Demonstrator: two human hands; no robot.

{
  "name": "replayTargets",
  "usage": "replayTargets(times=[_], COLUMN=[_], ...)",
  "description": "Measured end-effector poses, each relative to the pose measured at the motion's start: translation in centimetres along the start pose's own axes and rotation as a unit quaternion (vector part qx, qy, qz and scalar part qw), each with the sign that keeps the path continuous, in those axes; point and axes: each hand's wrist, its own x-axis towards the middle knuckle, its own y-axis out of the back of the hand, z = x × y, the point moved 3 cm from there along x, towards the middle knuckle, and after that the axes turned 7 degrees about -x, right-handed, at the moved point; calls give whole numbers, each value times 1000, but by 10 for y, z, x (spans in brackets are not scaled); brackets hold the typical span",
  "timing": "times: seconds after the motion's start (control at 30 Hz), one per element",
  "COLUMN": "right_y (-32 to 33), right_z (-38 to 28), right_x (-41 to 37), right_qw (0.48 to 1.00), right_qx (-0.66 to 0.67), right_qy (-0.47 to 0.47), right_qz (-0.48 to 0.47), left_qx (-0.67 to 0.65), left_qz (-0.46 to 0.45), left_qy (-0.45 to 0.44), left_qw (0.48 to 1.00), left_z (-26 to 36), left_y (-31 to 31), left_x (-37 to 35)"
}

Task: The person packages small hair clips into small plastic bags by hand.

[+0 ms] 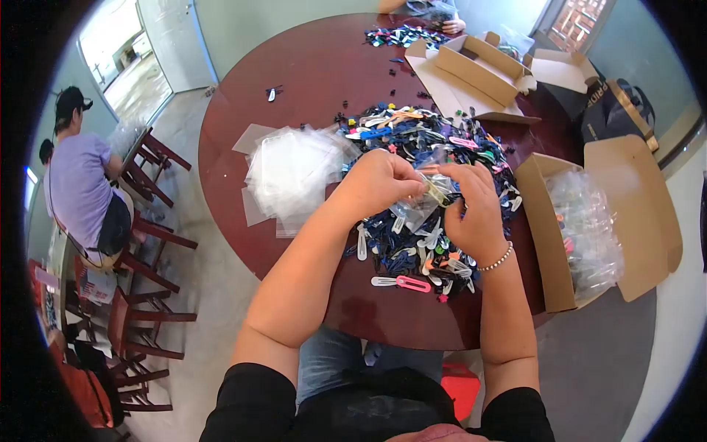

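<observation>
A small clear plastic bag (417, 214) hangs over the heap of hair clips, with a few clips showing through it. My left hand (383, 178) pinches the bag's upper edge between thumb and fingertips. Opposite it, my right hand (475, 210) curves around the bag's other side, thumb and fingers apart, fingertips right at its mouth. A yellowish clip (436, 193) shows between the two hands. Beneath them spreads the heap of hair clips (390, 247), mostly dark blue and black with pink, orange and white ones. A pink clip (413, 283) lies at its near edge.
Flat clear bags (294, 173) are piled left of the heap on the round table (243, 88). An open carton (549, 243) of filled bags stands at right; another carton (486, 70) sits behind. Another person's hand (454, 26) is at the far edge. A seated person (85, 184) is at left.
</observation>
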Motion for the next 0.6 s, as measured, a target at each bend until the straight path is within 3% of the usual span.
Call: replayTargets(times=[0.2, 0.3, 0.43, 0.5, 0.6], right_y=[0, -3, 5, 15, 11], right_z=[-1, 4, 8, 3, -2], right_x=[-2, -7, -6, -4, -4], right_qw=[994, 993, 979, 972, 917], right_qx=[73, 70, 144, 158, 315], right_qy=[-81, -92, -140, -173, -237], right_qz=[12, -15, 30, 0, -66], left_qx=[58, 74, 51, 70, 76], left_qz=[35, 27, -18, -25, -24], left_qy=[-13, -39, -38, -27, -36], left_qw=[998, 996, 998, 997, 996], left_z=[-2, 1, 1, 2, 2], left_y=[-8, -11, -14, -14, -14], left_x=[-1, -2, -4, -4, -4])
